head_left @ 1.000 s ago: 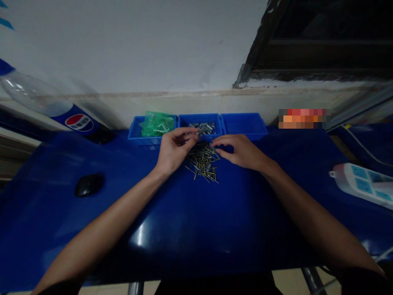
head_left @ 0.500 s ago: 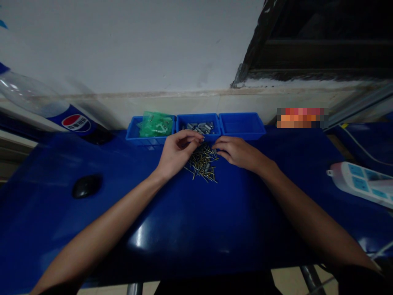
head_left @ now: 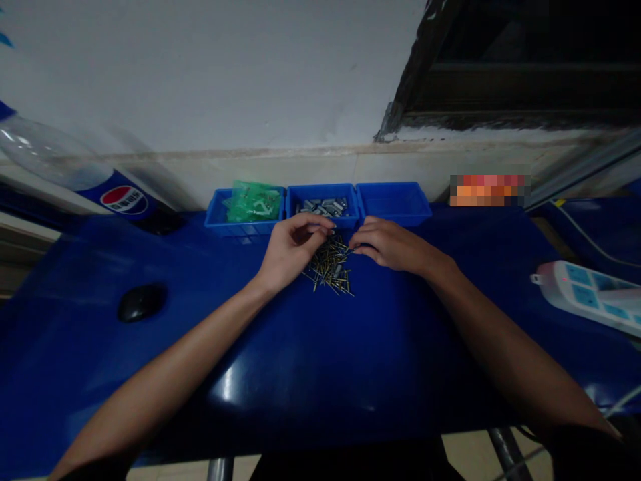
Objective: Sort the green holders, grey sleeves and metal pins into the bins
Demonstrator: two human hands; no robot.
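A loose pile of thin brass-coloured and silvery screw-like pins (head_left: 328, 266) lies on the blue tabletop, with a few grey metal pieces among them. My left hand (head_left: 295, 247) is at the pile's upper left, thumb and forefinger pinched together; a small pale spot shows at the tips, too small to name. From the right, my right hand (head_left: 385, 245) reaches to the pile's edge with its fingers closed on a thin metal pin. Just behind the hands, the middle blue bin (head_left: 323, 188) holds several small grey metal cylinders.
The left bin (head_left: 215, 210) contains a green plastic bag (head_left: 255, 202) of small parts. Another blue bin (head_left: 393, 190) stands on the right. A cola bottle (head_left: 123, 194) and black mouse (head_left: 141, 302) are leftward; a power strip (head_left: 591, 294) lies at far right. A wall rises behind.
My right hand has shifted slightly, its fingers more curled, and a thin pin now shows at its fingertips. My left hand keeps its pinch almost in place.
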